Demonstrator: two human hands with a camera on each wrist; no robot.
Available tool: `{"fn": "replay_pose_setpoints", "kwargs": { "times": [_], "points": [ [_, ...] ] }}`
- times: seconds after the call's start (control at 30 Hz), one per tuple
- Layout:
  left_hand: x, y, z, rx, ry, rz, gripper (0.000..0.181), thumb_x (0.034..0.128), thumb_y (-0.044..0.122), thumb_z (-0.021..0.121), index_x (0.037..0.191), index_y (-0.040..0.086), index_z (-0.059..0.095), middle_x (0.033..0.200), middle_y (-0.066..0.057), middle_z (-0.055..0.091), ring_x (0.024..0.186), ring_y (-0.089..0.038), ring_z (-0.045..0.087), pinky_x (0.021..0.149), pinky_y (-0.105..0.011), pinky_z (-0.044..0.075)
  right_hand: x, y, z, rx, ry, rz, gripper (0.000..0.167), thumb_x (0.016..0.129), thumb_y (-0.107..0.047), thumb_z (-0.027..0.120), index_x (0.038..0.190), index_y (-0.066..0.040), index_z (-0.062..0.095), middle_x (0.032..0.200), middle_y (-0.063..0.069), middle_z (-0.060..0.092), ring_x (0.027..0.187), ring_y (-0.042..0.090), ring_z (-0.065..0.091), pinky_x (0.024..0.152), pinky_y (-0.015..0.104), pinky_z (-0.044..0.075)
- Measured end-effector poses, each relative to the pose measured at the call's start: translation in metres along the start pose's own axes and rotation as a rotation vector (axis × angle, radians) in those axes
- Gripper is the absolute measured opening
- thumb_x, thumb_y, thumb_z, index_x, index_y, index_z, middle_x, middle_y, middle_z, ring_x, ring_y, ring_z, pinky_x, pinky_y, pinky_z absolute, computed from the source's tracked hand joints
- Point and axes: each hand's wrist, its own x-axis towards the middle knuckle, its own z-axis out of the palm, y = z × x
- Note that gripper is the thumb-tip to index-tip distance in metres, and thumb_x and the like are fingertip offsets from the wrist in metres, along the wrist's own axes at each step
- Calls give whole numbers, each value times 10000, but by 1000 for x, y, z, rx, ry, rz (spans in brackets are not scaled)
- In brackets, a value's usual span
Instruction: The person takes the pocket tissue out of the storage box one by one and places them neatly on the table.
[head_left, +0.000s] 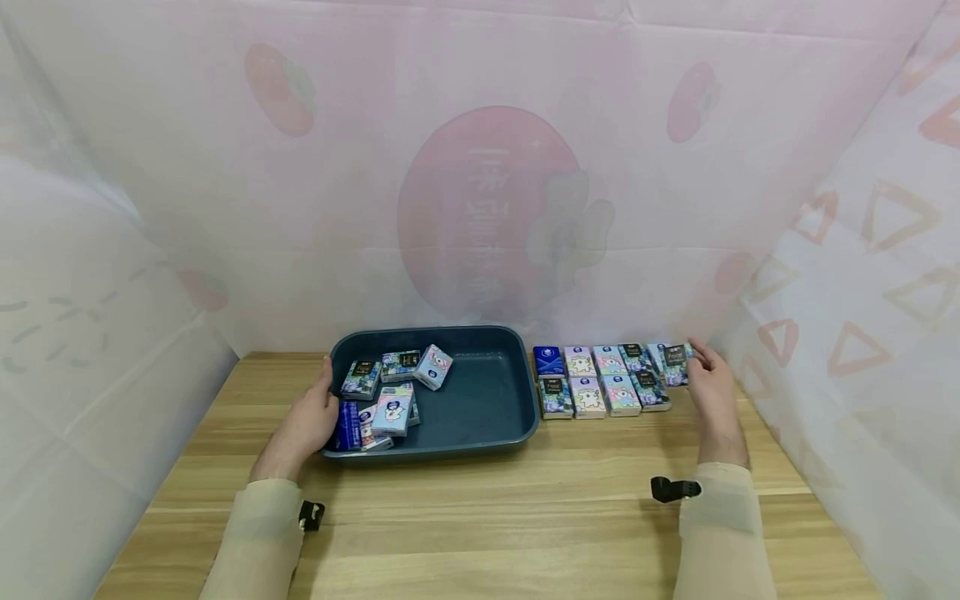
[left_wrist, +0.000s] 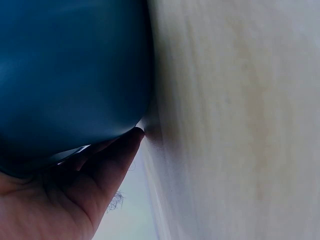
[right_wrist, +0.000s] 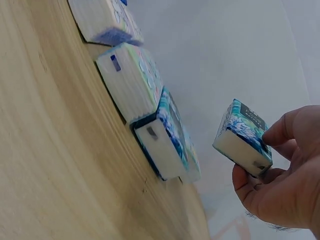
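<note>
In the head view my left hand (head_left: 303, 425) holds the left edge of a dark blue-green tray (head_left: 480, 450). The left wrist view shows its fingers (left_wrist: 112, 167) against the tray's outer wall, near the tabletop. Between thumb and fingers, my right hand (head_left: 712, 387) pinches a tissue pack (right_wrist: 243, 137) with a blue floral print and dark label. That pack is raised above the right end of two rows of tissue packs (head_left: 587, 397). Beneath it, a light blue pack (head_left: 657, 356) is partly hidden.
Several tissue packs (head_left: 393, 410) lie loosely in the tray's left half, some overlapping. The rows stand on the wooden table (head_left: 480, 525), close to the tray's right wall. A printed cloth backdrop (head_left: 337, 233) rises behind and at both sides.
</note>
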Motion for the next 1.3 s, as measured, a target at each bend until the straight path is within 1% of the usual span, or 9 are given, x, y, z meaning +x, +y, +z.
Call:
{"fn": "replay_pose_setpoints", "kwargs": {
  "times": [0.1,0.2,0.3,0.47,0.8,1.1,1.17,1.23,1.3],
  "points": [
    [0,0,0,-1,-2,-2,759,1253,189,282,1864,155,-167,1940,-319,51,1788,-601,179,1438,-788,209,1,5,-3,28,-2,24,671,1186,-193,344,1856,-173,363,1892,266,390,1642,412,463,1219,447,481],
    [0,0,0,2,-2,-3,759,1253,191,279,1860,162,-175,1936,-328,61,1786,-602,191,1435,-791,217,7,16,-4,82,12,29,673,1171,-175,389,1844,-147,384,1874,278,414,1707,427,421,1360,537,430],
    [0,-1,0,9,1,2,762,1251,190,280,1857,161,-180,1928,-344,87,1779,-602,224,1430,-791,241,25,42,-6,121,48,12,662,1129,-156,492,1791,-122,496,1760,304,545,1562,382,530,1254,439,522],
    [0,-2,1,18,6,8,763,1248,190,282,1859,151,-174,1921,-354,112,1772,-601,248,1428,-787,256,49,76,-8,129,94,6,628,1050,-118,610,1675,-90,655,1465,302,730,1168,217,645,830,222,540],
    [2,-2,1,11,3,-2,757,1252,194,286,1871,141,-146,1918,-364,114,1767,-610,253,1421,-798,259,6,37,-4,-21,31,94,627,1168,-133,410,1772,31,447,1742,398,522,1431,384,588,783,73,422],
    [1,-3,2,2,5,-7,760,1242,185,282,1874,142,-139,1932,-336,81,1777,-607,223,1429,-795,237,46,77,-3,-82,34,85,625,1064,-118,588,1646,110,590,1511,424,684,1177,295,681,926,324,635],
    [1,-2,2,5,7,-5,760,1241,185,280,1874,140,-138,1929,-342,87,1772,-609,237,1426,-796,246,46,78,-4,-114,10,96,640,1068,-114,575,1666,114,561,1537,421,673,1265,358,695,1080,424,655],
    [1,-2,1,7,9,-3,760,1241,187,281,1874,141,-138,1926,-345,99,1769,-609,250,1426,-792,253,38,69,-5,-134,-43,115,666,1101,-104,539,1721,127,462,1656,452,563,1433,483,626,1266,580,563],
    [1,-3,2,8,10,0,758,1242,189,279,1873,140,-138,1926,-344,103,1767,-610,253,1427,-790,255,33,65,-4,-164,-45,127,669,1109,-107,527,1738,105,453,1705,433,530,1510,515,583,1323,617,508]
  ]
}}
